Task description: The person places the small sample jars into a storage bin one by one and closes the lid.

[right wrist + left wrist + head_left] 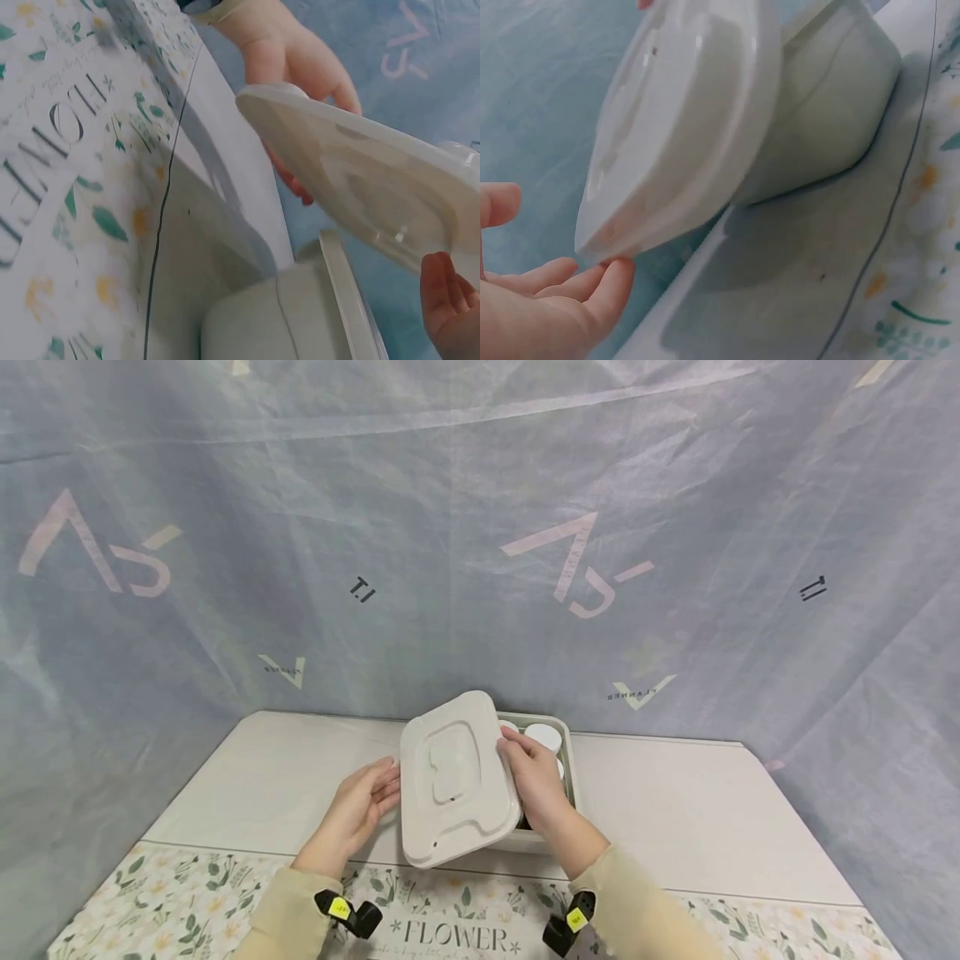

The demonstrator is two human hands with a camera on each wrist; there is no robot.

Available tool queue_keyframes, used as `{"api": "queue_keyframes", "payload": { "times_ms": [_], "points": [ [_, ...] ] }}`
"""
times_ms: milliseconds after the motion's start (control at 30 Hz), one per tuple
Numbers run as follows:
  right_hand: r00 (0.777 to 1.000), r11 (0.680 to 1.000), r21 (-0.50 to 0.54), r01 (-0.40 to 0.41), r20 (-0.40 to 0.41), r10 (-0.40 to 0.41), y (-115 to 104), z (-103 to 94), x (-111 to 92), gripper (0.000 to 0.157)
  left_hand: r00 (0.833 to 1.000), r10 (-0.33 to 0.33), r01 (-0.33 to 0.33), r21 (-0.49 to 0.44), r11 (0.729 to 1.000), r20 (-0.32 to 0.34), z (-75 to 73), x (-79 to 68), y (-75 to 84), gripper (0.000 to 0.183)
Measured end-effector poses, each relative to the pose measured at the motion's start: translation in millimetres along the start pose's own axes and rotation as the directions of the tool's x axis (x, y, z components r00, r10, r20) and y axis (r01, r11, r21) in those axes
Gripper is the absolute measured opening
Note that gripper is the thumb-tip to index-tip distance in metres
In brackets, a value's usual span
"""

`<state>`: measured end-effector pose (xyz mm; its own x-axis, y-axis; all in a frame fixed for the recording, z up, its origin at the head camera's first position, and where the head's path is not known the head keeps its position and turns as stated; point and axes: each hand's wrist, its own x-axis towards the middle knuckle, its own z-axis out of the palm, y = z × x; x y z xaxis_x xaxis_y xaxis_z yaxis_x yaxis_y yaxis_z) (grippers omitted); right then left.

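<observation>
A white rectangular lid (457,768) is tilted up over the left part of a pale box (576,785). My right hand (542,789) grips the lid's right edge; in the right wrist view its fingers (437,289) lie against the lid's underside. At the opposite edge is my left hand (354,806). In the left wrist view, its fingertips (619,271) touch the lid's lower edge from beneath, while the thumb stands apart. Round white tops (543,737) show inside the box; the lid hides the rest of its contents.
Under the box lies a pale mat (675,810) with a flowered front strip (202,893) lettered FLOWER. Behind and at both sides hangs a grey-blue printed cloth (450,635). Each wrist wears a black strapped device (351,913).
</observation>
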<state>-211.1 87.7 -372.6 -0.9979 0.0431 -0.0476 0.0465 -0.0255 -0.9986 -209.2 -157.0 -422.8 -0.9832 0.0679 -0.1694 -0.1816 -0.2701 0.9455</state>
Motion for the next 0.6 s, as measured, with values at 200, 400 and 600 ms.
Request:
{"api": "queue_keyframes", "payload": {
  "times_ms": [200, 400, 600],
  "points": [
    [0.998, 0.995, -0.084, -0.051, 0.042, 0.054, -3, -18.7, 3, 0.044, 0.999, 0.044, -0.045, 0.042, 0.998, 0.023, 8.0, -0.3, 7.1, 0.060],
    [0.993, 0.981, -0.181, -0.074, 0.077, 0.089, -7, -37.8, 6, 0.047, 0.998, 0.064, -0.066, 0.066, 0.996, 0.027, 19.8, 1.5, 11.0, 0.058],
    [0.984, 0.972, -0.200, -0.122, 0.101, 0.144, -12, -54.1, 8, 0.050, 0.996, 0.076, -0.076, -0.002, 0.997, 0.036, 29.6, 3.8, 13.7, 0.053]
  ]
}}
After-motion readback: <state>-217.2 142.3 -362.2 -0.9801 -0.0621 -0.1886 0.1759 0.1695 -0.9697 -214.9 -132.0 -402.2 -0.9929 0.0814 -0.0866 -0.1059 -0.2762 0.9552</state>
